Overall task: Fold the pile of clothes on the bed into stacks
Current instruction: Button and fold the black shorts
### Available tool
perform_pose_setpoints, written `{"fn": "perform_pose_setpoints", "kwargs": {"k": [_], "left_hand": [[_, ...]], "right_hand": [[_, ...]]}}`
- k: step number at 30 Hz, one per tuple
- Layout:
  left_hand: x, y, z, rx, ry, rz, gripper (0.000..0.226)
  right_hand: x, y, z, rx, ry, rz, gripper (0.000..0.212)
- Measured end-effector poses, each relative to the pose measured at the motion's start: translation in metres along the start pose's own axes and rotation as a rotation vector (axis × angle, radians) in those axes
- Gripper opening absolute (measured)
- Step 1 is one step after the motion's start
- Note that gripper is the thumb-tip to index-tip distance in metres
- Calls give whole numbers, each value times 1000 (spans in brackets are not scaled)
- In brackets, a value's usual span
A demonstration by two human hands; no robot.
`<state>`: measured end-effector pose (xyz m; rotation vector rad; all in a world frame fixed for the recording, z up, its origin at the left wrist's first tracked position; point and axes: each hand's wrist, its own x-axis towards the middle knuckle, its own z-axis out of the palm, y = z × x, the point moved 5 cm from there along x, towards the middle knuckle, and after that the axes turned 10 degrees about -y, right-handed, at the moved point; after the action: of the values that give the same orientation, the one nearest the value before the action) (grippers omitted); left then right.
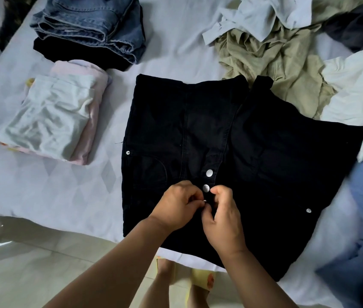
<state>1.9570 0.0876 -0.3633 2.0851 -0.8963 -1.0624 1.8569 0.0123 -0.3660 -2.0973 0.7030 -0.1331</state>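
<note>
Both hands, left (177, 205) and right (222, 215), pinch the black shorts' (265, 152) waist button at six o'clock; folding should follow.

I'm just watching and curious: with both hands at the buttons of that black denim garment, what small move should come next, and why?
Probably finishing the lowest silver snap button: the left hand and right hand both pinch the placket of the black denim garment just below two silver snap buttons that look already closed. The garment lies spread flat on the bed sheet, so folding likely follows.

Soft daylight, floor tiles (20, 252) glare-streaked, right edge blurred, wide-angle bowing.
</note>
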Motion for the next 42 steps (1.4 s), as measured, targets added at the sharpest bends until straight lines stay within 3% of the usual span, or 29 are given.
{"fn": "perform_pose_setpoints", "kwargs": {"k": [4, 8, 10, 12, 14, 16, 18, 20, 27, 33, 42], "left_hand": [[4, 1, -5, -53, -52, -63, 5], [9, 1, -7, -77, -152, -141, 12], [13, 1, -8, -38, -190, -161, 13], [13, 1, -7, -2, -179, -161, 12], [4, 2, -2, 60, -105, -109, 4], [-13, 4, 7, 160, -20, -24, 27], [-30, 3, 22, 345, 50, 17, 54], [-40, 2, 32, 491, 136, -18, 66], [-55, -1, 29, 388, 452, 142, 20], [-62, -8, 28, 235, 470, 18, 23], [-60, -5, 21, 113, 515, -71, 22]], "right_hand": [[2, -2, 4, 25, -16, -26, 62], [3, 3, -8, -122, 119, 8, 58], [3, 6, -15, -179, 160, 13, 42], [3, 5, -19, -210, 155, -19, 12], [0, 8, -21, -176, 140, -55, 14], [-4, 13, -23, -135, 120, -66, 18], [-10, 17, -24, -146, 90, -65, 11], [-15, 20, -24, -161, 52, -58, 2], [-16, 8, -23, -273, 50, -92, 23], [-23, -2, -4, -485, 83, -94, 16], [-17, -7, 8, -377, 146, 127, 11]]}}
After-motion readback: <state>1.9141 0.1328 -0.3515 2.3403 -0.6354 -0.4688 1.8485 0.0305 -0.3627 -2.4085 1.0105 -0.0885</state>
